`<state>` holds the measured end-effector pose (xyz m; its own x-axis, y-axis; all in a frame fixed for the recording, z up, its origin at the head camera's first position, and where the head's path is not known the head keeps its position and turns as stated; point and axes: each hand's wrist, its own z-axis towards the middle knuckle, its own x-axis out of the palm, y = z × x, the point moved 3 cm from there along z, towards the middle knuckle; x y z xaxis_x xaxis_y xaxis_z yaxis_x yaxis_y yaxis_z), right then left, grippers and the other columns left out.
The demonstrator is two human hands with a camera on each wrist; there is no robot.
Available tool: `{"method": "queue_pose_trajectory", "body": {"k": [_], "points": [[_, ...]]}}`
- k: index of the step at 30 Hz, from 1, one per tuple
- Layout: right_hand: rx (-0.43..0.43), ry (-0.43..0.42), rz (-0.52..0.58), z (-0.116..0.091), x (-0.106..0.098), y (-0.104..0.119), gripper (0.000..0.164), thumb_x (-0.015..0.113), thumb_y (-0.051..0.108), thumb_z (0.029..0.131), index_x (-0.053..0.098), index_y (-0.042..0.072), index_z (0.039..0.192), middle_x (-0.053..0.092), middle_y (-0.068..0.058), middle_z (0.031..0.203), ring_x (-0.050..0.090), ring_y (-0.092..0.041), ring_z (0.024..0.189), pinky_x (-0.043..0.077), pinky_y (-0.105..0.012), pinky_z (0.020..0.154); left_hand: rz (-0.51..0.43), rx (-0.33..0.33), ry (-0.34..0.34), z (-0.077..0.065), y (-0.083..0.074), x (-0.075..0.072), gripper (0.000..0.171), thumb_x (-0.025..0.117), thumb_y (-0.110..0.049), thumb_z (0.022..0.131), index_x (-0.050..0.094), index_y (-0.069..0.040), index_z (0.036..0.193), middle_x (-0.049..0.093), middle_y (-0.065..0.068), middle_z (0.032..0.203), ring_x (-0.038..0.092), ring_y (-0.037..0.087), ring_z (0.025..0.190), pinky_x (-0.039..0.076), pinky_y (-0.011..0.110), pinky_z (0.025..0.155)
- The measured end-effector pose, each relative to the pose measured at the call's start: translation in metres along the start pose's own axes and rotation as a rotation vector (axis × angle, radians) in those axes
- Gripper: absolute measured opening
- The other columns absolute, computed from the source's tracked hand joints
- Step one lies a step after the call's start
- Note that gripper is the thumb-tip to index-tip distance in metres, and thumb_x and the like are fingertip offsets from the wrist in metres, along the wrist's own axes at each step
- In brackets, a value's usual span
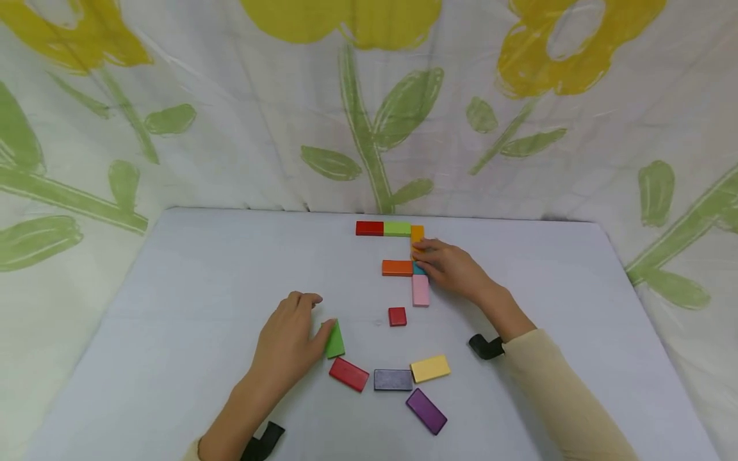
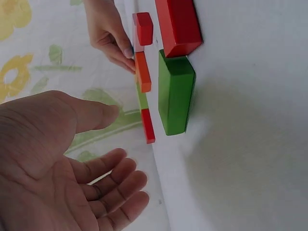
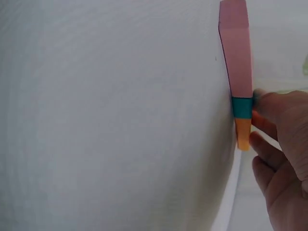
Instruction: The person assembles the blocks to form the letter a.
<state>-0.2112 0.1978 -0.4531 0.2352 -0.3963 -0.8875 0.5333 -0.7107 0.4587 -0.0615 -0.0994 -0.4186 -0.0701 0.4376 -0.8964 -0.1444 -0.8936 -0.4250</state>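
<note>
My right hand (image 1: 452, 267) is over the column of blocks at the back, its fingertips on the yellow-orange block (image 1: 418, 232) and its thumb at the small teal block (image 3: 242, 108). The pink block (image 1: 421, 291) adjoins the teal one on the near side, and an orange block (image 1: 397, 268) lies against its left. Beyond, a light green block (image 1: 397, 229) and a dark red block (image 1: 369, 228) form a row. My left hand (image 1: 291, 333) is spread beside the green block (image 2: 174, 96), thumb near it in the head view; nothing is between its fingers in the left wrist view.
A small red block (image 1: 397, 317) lies mid-table. Nearer are a red block (image 1: 348, 374), a grey block (image 1: 393, 380), a yellow block (image 1: 430, 369) and a purple block (image 1: 426, 412). A flower-printed cloth (image 1: 248, 128) hangs behind the white table (image 1: 202, 269).
</note>
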Motion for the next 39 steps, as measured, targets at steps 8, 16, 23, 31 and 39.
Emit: {"method": "queue_pose_trajectory", "body": {"k": [8,16,23,31,39], "points": [[-0.01,-0.012,0.028,0.001,0.0,-0.002,0.037,0.07,0.012,0.102,0.07,0.003,0.137,0.065,-0.015,0.149,0.059,-0.036,0.142,0.05,-0.053,0.117,-0.019,-0.131,0.038,-0.014,0.005,0.0,0.046,0.078,-0.029,0.095,0.065,0.002,0.126,0.071,0.014,0.112,0.068,0.03,0.102,0.06,0.046,0.081],[0.037,-0.015,0.055,0.001,0.003,-0.003,0.037,0.07,0.012,0.102,0.07,0.004,0.138,0.064,-0.013,0.15,0.058,-0.035,0.143,0.049,-0.053,0.119,-0.011,-0.186,0.105,-0.023,0.009,0.006,0.045,0.079,-0.034,0.095,0.069,0.001,0.121,0.07,0.009,0.103,0.067,0.023,0.09,0.059,0.039,0.071],[0.062,-0.02,0.081,0.0,0.004,-0.001,0.036,0.069,0.011,0.102,0.069,0.004,0.138,0.063,-0.013,0.151,0.054,-0.035,0.147,0.046,-0.054,0.121,-0.021,-0.204,0.122,-0.027,0.01,0.014,0.043,0.078,-0.035,0.095,0.07,-0.001,0.12,0.068,0.006,0.101,0.064,0.019,0.089,0.058,0.037,0.071],[0.069,-0.037,0.092,-0.002,0.007,-0.002,0.036,0.068,0.01,0.103,0.069,0.003,0.138,0.062,-0.014,0.153,0.051,-0.036,0.149,0.044,-0.056,0.122,-0.03,-0.19,0.121,-0.027,0.007,0.016,0.04,0.079,-0.034,0.094,0.071,-0.002,0.118,0.069,0.005,0.099,0.064,0.019,0.087,0.057,0.038,0.076],[0.065,-0.04,0.121,-0.001,0.005,-0.003,0.035,0.068,0.008,0.102,0.07,0.003,0.137,0.063,-0.014,0.151,0.052,-0.037,0.148,0.044,-0.056,0.122,-0.014,-0.185,0.117,-0.027,0.006,0.017,0.04,0.08,-0.034,0.093,0.072,-0.003,0.117,0.069,0.005,0.098,0.064,0.02,0.087,0.055,0.038,0.077]]}}
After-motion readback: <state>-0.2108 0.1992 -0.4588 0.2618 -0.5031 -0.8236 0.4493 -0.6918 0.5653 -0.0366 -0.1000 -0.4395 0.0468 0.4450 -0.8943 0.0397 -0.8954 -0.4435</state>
